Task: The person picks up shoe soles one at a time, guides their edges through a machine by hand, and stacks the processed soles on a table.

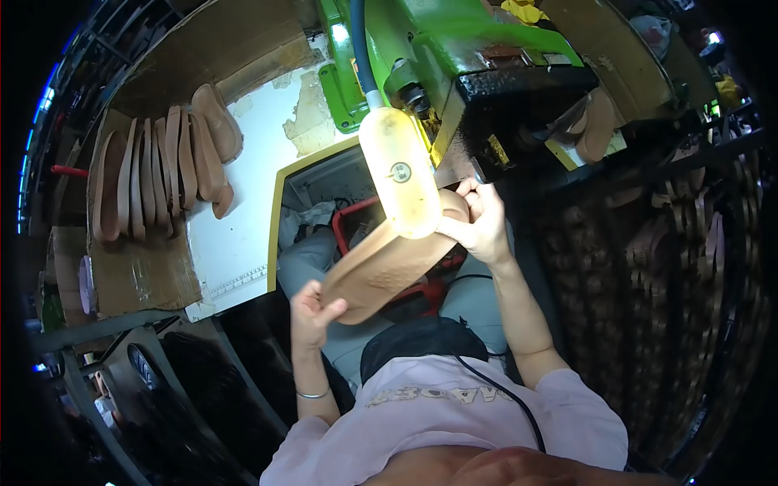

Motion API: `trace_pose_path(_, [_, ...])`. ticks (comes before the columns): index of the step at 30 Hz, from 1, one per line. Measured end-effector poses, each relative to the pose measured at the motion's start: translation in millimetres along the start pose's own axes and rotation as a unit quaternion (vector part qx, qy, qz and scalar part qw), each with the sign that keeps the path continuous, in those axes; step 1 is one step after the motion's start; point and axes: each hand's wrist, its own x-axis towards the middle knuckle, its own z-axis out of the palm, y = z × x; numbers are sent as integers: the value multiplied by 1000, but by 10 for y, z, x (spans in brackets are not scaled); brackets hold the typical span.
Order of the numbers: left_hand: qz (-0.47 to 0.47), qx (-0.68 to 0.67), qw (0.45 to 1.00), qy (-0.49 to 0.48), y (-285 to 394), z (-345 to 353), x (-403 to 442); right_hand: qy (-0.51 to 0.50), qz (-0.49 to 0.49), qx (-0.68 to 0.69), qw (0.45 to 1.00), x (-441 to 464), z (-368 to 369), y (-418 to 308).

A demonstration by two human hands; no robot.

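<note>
Holding the near end: the left hand (314, 312), left of the lamp (397, 158) and closer to the shirt (438, 397); its thumb lies on the upper face and its fingers curl at the edge, closed on the tan sole (389, 275).
Sole's place: in the air above the lap (476, 308), slanting beneath the lamp, which hides part of it.
Sole's handling: it looks thin and light, probably firm along its length with some spring; the smooth, dished face may slide a little, and the rim might mark under a hard pinch, though breakage seems unlikely.
Sole's best hold: judging by its shape, the two ends, thumbs on top and fingers behind; gripped at one end alone, it would likely flex or swing.
Far end: the right hand (486, 225), just right of the lamp, pinches the sole between thumb and bent fingers; the fingertips behind it cannot be made out.
Row of soles (212, 166): well left of the lamp, packed side by side by the cardboard (150, 279).
Green machine (478, 32): beyond the lamp, mostly to its right.
</note>
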Motion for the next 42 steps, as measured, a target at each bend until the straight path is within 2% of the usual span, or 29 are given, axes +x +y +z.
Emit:
trace_pose_path(3, [-54, 9, 998, -23, -285, 297, -107, 36, -50, -8, 998, 59, 42, 83])
trace_pose_path(7, [-54, 35, 997, -51, -667, 788, -124, 69, -35, -21, 997, 80, 90, 186])
trace_pose_path(9, [-61, 147, 984, -77, -810, 944, -82, 69, -9, -100, 993, 53, 105, 194])
trace_pose_path(10, [-73, 116, 987, -84, -796, 1048, -63, 66, -26, -170, 983, 13, 116, 125])
trace_pose_path(11, [-20, 167, 981, -94, -761, 1103, -24, 29, -36, -214, 976, -22, 11, 60])
trace_pose_path(12, [-46, 231, 962, -141, -722, 1073, 43, -7, -49, -256, 965, -48, -101, -2])
trace_pose_path(13, [-69, 296, 934, -187, -652, 978, 132, -34, 9, -267, 963, -98, -161, -354])
trace_pose_path(14, [4, 254, 957, -138, -538, 934, 232, -16, -10, -381, 925, -177, -355, -567])
trace_pose_path(15, [77, 203, 973, -79, -378, 874, 342, 82, -52, -408, 908, -261, -591, -691])
trace_pose_path(16, [144, 279, 949, -13, -114, 714, 465, 191, -112, -386, 895, -319, -922, -690])
trace_pose_path(17, [223, 340, 907, 106, -19, 412, 673, 309, -85, -326, 890, -426, -1257, -736])
trace_pose_path(18, [237, 379, 865, 228, 75, 52, 847, 419, -38, -214, 882, -547, -1416, -934])
trace_pose_path(19, [330, 508, 726, 325, 109, -524, 1065, 480, -148, -114, 857, -581, -1616, -960])
trace_pose_path(20, [402, 518, 680, 328, 345, -902, 1218, 476, -211, -63, 851, -624, -1780, -989])
trace_pose_path(22, [293, 645, 494, 504, 591, -1447, 1455, 519, -242, -30, 819, -562, -2029, -956])
trace_pose_path(23, [299, 644, 494, 502, 605, -1700, 1607, 530, -257, -22, 808, -537, -2180, -868])
trace_pose_path(25, [261, 500, 633, 531, 572, -1983, 1963, 549, -249, -65, 795, -575, -2632, -819])
trace_pose_path(26, [261, 498, 646, 516, 670, -1752, 1935, 561, -236, -111, 786, -523, -2817, -846])
trace_pose_path(27, [266, 496, 646, 515, 715, -1628, 1930, 582, -294, -170, 738, -386, -2895, -922])
trace_pose_path(29, [258, 489, 629, 547, 715, -1483, 1975, 568, -281, -223, 741, -112, -3142, -1076])
trace_pose_path(30, [274, 530, 587, 548, 690, -1532, 2000, 542, -253, -278, 752, 62, -3326, -1098])
trace_pose_path(31, [351, 578, 501, 540, 588, -1863, 2123, 513, -225, -331, 759, 269, -3543, -1093])
trace_pose_path(32, [372, 428, 638, 521, 606, -1996, 2208, 495, -196, -360, 766, 513, -3750, -1087])
trace_pose_path(34, [355, 525, 590, 500, 597, -2020, 2180, 457, -122, -389, 790, 1015, -4119, -1029])
trace_pose_path(35, [343, 533, 580, 511, 589, -2022, 2162, 436, -78, -390, 807, 1245, -4266, -983])
trace_pose_path(37, [320, 539, 569, 532, 591, -1935, 2203, 481, -68, -406, 774, 1624, -4423, -772])
trace_pose_path(39, [315, 534, 562, 548, 604, -1904, 2215, 446, 37, -391, 804, 1984, -4927, -286])
trace_pose_path(41, [308, 532, 561, 554, 621, -1907, 2223, 351, 196, -529, 747, 1810, -4395, -324])
trace_pose_path(42, [307, 530, 559, 558, 640, -1916, 2223, 356, 192, -532, 744, 1734, -4169, -335])
